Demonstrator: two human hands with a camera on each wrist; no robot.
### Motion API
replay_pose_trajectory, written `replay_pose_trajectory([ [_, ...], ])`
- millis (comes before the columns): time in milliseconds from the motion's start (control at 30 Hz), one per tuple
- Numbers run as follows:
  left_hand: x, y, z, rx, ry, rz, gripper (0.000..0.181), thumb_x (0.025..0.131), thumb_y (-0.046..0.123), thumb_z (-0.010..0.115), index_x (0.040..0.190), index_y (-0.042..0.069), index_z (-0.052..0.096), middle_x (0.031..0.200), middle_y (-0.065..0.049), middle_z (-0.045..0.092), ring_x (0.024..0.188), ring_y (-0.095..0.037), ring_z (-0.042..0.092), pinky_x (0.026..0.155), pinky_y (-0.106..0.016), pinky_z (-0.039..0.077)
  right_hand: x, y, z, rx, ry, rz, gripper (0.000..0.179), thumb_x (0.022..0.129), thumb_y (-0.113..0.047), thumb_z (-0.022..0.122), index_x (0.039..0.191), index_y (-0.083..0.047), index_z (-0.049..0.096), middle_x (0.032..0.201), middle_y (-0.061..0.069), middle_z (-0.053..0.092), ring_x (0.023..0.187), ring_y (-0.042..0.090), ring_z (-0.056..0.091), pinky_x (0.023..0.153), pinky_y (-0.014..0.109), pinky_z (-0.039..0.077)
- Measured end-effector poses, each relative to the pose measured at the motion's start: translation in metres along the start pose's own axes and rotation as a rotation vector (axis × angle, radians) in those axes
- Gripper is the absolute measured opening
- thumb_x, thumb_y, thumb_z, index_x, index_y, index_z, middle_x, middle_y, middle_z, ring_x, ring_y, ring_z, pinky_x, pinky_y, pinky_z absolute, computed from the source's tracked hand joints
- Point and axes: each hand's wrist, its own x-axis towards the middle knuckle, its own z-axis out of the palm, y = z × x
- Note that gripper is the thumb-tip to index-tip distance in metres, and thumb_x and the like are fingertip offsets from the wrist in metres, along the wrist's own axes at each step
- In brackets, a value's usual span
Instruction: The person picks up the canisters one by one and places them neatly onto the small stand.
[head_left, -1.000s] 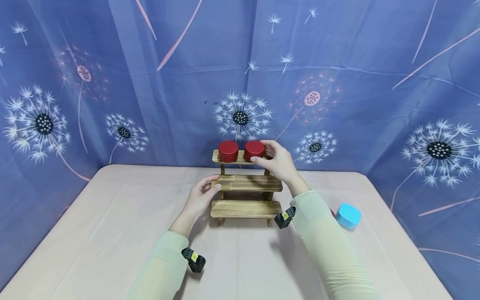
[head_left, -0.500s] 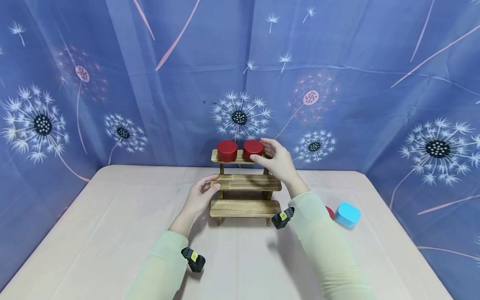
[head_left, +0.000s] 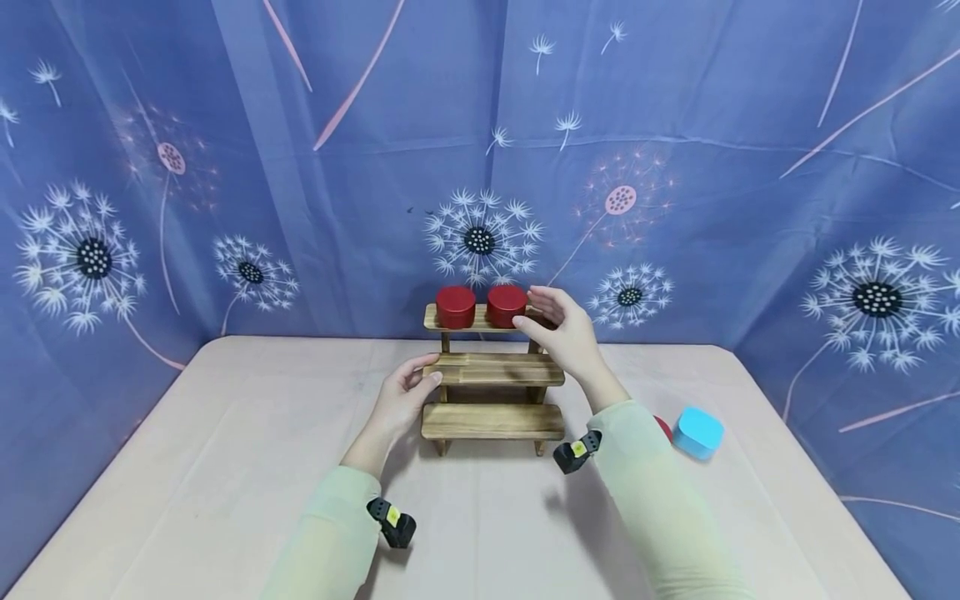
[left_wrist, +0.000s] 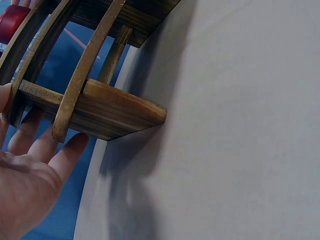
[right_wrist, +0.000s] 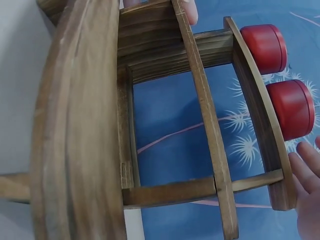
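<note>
A three-tier wooden display stand (head_left: 492,422) stands on the table in the head view. Two round red tins (head_left: 455,308) sit side by side on its top shelf. My left hand (head_left: 400,402) pinches the left end of the middle shelf; in the left wrist view its fingers (left_wrist: 70,152) reach behind the wood. My right hand (head_left: 572,340) is at the right end of the top shelf, fingers spread, just beside the right-hand tin (head_left: 506,307). In the right wrist view a small gap shows between that tin (right_wrist: 291,110) and the fingers (right_wrist: 307,160).
On the table (head_left: 225,492) to the right lies a light-blue rounded box (head_left: 698,433). A red object (head_left: 663,428) next to it is mostly hidden by the right sleeve (head_left: 648,492). A blue dandelion-print curtain (head_left: 360,208) hangs right behind the stand.
My right hand has let go of the right-hand tin and drawn slightly away to the right, its fingers widening. The left hand keeps its hold on the stand.
</note>
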Motion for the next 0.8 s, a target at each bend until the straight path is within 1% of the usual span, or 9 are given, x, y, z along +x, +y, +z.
replay_pose_trajectory([
  [100,0.000,0.000,0.000,0.001,0.000,-0.002,0.037,0.091,0.009,0.060,0.127,0.004,0.057,0.109,-0.019,0.068,0.086,-0.001,0.058,0.084,-0.018,0.045,-0.001,0.011,-0.001,0.001,0.023,-0.030,0.051,0.084,-0.019,0.071,0.130,-0.006,0.052,0.132,0.017,0.056,0.124,0.026,0.053,0.108,0.039,0.039],
  [200,0.000,0.000,0.000,0.002,0.004,-0.005,0.037,0.091,0.009,0.061,0.128,0.005,0.057,0.108,-0.020,0.068,0.086,-0.003,0.059,0.087,-0.022,0.046,-0.003,0.013,-0.002,0.005,0.037,-0.058,0.050,0.084,-0.016,0.072,0.129,-0.003,0.053,0.131,0.019,0.056,0.123,0.027,0.053,0.108,0.039,0.039],
  [333,0.000,0.000,0.000,0.002,0.003,-0.012,0.037,0.091,0.010,0.060,0.128,0.006,0.057,0.113,-0.021,0.066,0.096,-0.011,0.061,0.097,-0.033,0.046,-0.009,0.011,-0.004,0.007,0.039,-0.055,0.049,0.085,-0.015,0.071,0.128,-0.002,0.053,0.131,0.018,0.056,0.124,0.028,0.052,0.108,0.038,0.039],
  [433,-0.001,0.000,0.000,-0.001,-0.001,-0.016,0.038,0.091,0.010,0.060,0.129,0.006,0.056,0.115,-0.022,0.065,0.101,-0.016,0.062,0.100,-0.038,0.044,-0.015,0.005,-0.006,0.007,0.039,-0.058,0.047,0.085,-0.011,0.069,0.127,0.002,0.053,0.131,0.021,0.056,0.124,0.032,0.052,0.108,0.041,0.038],
  [500,-0.001,0.000,0.001,-0.003,-0.001,-0.015,0.038,0.091,0.011,0.060,0.129,0.006,0.056,0.115,-0.022,0.065,0.099,-0.015,0.062,0.100,-0.037,0.045,-0.020,-0.002,-0.008,0.003,0.040,-0.068,0.045,0.086,-0.008,0.068,0.126,0.006,0.052,0.130,0.024,0.055,0.123,0.035,0.051,0.107,0.045,0.038],
  [633,-0.001,0.000,0.001,-0.004,0.001,-0.011,0.038,0.091,0.010,0.061,0.128,0.007,0.057,0.112,-0.022,0.067,0.092,-0.008,0.061,0.095,-0.033,0.046,-0.030,-0.014,-0.009,-0.009,0.054,-0.088,0.043,0.085,-0.004,0.066,0.124,0.010,0.052,0.127,0.028,0.055,0.120,0.039,0.052,0.104,0.051,0.039],
  [767,0.000,0.000,0.001,-0.013,-0.001,-0.011,0.037,0.091,0.010,0.060,0.128,0.006,0.057,0.111,-0.022,0.067,0.090,-0.005,0.060,0.093,-0.029,0.046,-0.035,-0.014,-0.010,0.014,0.065,-0.086,0.041,0.085,-0.001,0.066,0.122,0.010,0.053,0.126,0.029,0.056,0.118,0.041,0.053,0.103,0.050,0.040],
  [800,0.000,0.000,0.000,-0.012,-0.003,-0.010,0.037,0.091,0.010,0.060,0.128,0.006,0.057,0.110,-0.021,0.067,0.089,-0.005,0.060,0.092,-0.028,0.046,-0.036,-0.013,-0.011,0.017,0.066,-0.080,0.041,0.085,-0.001,0.066,0.122,0.010,0.053,0.125,0.028,0.056,0.118,0.040,0.053,0.103,0.046,0.042],
])
